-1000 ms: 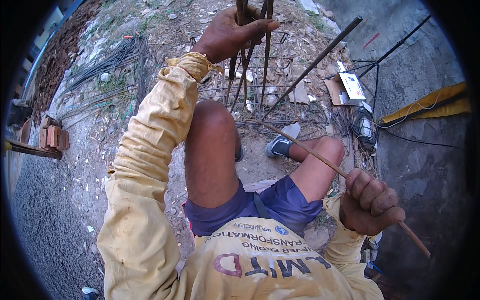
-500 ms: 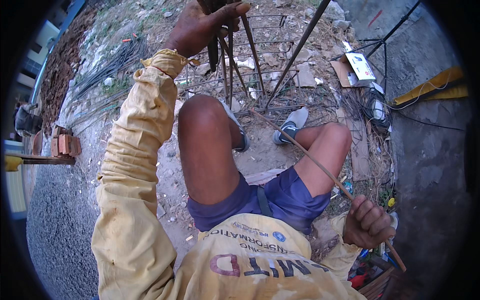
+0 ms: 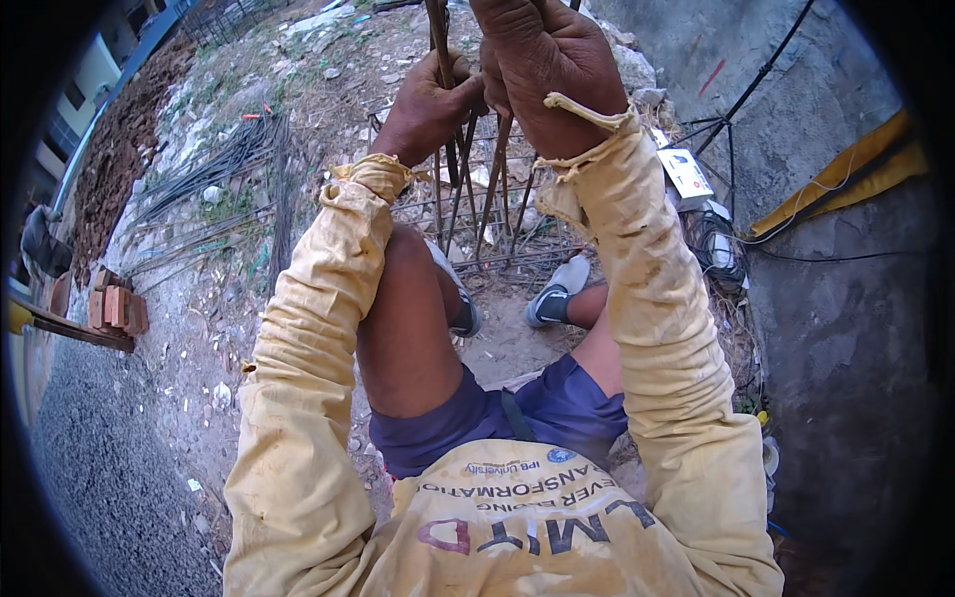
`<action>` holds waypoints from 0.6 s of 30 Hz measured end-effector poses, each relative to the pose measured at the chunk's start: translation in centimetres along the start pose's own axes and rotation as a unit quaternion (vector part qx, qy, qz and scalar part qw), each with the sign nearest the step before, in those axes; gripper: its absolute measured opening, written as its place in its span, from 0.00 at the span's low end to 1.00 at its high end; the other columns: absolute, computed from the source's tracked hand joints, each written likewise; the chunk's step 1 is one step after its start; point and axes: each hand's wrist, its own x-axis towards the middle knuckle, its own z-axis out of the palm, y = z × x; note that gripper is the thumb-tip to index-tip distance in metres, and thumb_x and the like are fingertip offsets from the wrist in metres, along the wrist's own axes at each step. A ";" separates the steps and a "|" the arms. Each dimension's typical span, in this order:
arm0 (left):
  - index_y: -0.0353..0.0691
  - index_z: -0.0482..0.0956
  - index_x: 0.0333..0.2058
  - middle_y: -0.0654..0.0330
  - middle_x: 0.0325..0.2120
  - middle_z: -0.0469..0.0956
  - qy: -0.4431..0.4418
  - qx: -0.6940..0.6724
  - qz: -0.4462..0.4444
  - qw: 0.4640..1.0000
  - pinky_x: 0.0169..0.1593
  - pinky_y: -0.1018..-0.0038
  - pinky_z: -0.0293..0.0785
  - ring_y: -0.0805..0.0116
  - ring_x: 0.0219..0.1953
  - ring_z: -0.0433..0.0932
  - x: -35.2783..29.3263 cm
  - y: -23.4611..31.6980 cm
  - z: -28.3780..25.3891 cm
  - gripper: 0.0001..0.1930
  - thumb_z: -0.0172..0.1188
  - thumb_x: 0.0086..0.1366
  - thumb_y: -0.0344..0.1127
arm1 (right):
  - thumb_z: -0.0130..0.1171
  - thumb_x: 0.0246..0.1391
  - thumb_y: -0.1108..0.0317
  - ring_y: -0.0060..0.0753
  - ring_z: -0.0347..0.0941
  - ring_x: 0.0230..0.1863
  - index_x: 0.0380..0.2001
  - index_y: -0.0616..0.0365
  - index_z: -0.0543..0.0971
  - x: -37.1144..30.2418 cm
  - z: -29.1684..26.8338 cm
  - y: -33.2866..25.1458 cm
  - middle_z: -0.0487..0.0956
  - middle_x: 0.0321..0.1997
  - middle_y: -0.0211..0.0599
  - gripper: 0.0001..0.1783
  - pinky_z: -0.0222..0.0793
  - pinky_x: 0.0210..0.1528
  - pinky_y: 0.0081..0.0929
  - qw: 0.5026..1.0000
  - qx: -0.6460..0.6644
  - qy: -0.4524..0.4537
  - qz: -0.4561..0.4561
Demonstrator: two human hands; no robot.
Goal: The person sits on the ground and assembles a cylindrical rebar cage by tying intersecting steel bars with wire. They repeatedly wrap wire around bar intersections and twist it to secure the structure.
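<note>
My left hand (image 3: 428, 111) is raised at the top middle, closed round upright steel rods (image 3: 438, 30). A dark, blunt-ended bar (image 3: 453, 164) hangs below its fingers; its kind is unclear. Close beside it, my right hand (image 3: 552, 75) is also closed, its fingertips mostly hidden behind the back of the hand. A brown steel rod (image 3: 494, 174) slants down from under that hand towards the ground. Below both hands stands an open rebar cage (image 3: 517, 264) of thin bars, partly covered by my hands and knees. The rods' upper ends are out of view.
Long loose rods (image 3: 214, 179) lie at the left. Bricks (image 3: 117, 310) are stacked farther left, near a gravel heap (image 3: 99, 448). A white box (image 3: 684, 174), coiled cable (image 3: 718, 244) and yellow cloth (image 3: 846, 184) are at the right. My feet are beside the cage.
My right hand has swung up from the lower right to beside my left hand. The thin rod no longer crosses my lap. My left hand has come slightly down and right.
</note>
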 end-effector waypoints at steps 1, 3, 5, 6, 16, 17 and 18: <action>0.38 0.71 0.34 0.64 0.26 0.78 0.007 -0.026 -0.010 1.000 0.31 0.81 0.72 0.79 0.28 0.76 -0.2 0.0 -0.4 0.17 0.64 0.64 0.45 | 0.51 0.62 0.43 0.17 0.65 0.21 0.29 0.58 0.77 0.8 1.2 -0.5 0.69 0.18 0.24 0.27 0.61 0.22 0.20 0.999 -0.032 0.022 0.009; 0.38 0.71 0.34 0.64 0.27 0.78 0.020 -0.079 -0.028 0.996 0.32 0.80 0.72 0.78 0.29 0.76 -0.6 -0.1 -1.2 0.17 0.62 0.65 0.47 | 0.51 0.62 0.43 0.18 0.67 0.22 0.30 0.59 0.77 1.4 1.4 -0.6 0.70 0.18 0.25 0.27 0.63 0.23 0.21 1.000 -0.005 0.005 0.008; 0.38 0.72 0.36 0.63 0.28 0.79 0.030 -0.057 -0.048 0.997 0.35 0.79 0.74 0.77 0.31 0.77 -0.8 0.2 -1.2 0.19 0.59 0.66 0.51 | 0.51 0.62 0.43 0.19 0.69 0.23 0.30 0.60 0.76 2.5 0.9 0.3 0.71 0.19 0.26 0.27 0.64 0.23 0.21 1.000 -0.021 0.003 -0.004; 0.38 0.73 0.36 0.63 0.29 0.79 0.035 -0.048 -0.047 0.997 0.36 0.78 0.74 0.77 0.32 0.77 -0.8 0.3 -0.8 0.20 0.59 0.66 0.52 | 0.51 0.62 0.43 0.19 0.70 0.23 0.31 0.60 0.76 3.4 0.3 1.4 0.72 0.19 0.26 0.27 0.64 0.23 0.21 0.999 -0.047 0.011 -0.017; 0.38 0.75 0.37 0.63 0.28 0.79 0.085 -0.024 -0.076 0.993 0.35 0.79 0.72 0.76 0.31 0.77 0.1 1.0 -0.7 0.27 0.59 0.62 0.61 | 0.53 0.58 0.40 0.23 0.72 0.24 0.32 0.60 0.77 8.4 -1.0 3.4 0.73 0.20 0.29 0.29 0.66 0.25 0.23 0.983 -0.159 0.079 -0.050; 0.38 0.75 0.37 0.63 0.28 0.79 0.089 -0.023 -0.080 0.993 0.35 0.79 0.72 0.76 0.31 0.77 0.0 1.3 -0.8 0.27 0.59 0.62 0.61 | 0.54 0.58 0.39 0.23 0.72 0.24 0.33 0.60 0.78 8.8 -0.9 3.3 0.73 0.20 0.30 0.29 0.67 0.26 0.24 0.983 -0.160 0.078 -0.053; 0.38 0.75 0.38 0.63 0.28 0.79 0.092 -0.021 -0.084 0.992 0.35 0.79 0.72 0.76 0.31 0.77 0.0 1.6 -1.0 0.26 0.59 0.62 0.60 | 0.54 0.58 0.39 0.24 0.72 0.24 0.33 0.60 0.78 9.0 -0.7 3.3 0.73 0.20 0.30 0.30 0.67 0.26 0.24 0.982 -0.164 0.076 -0.053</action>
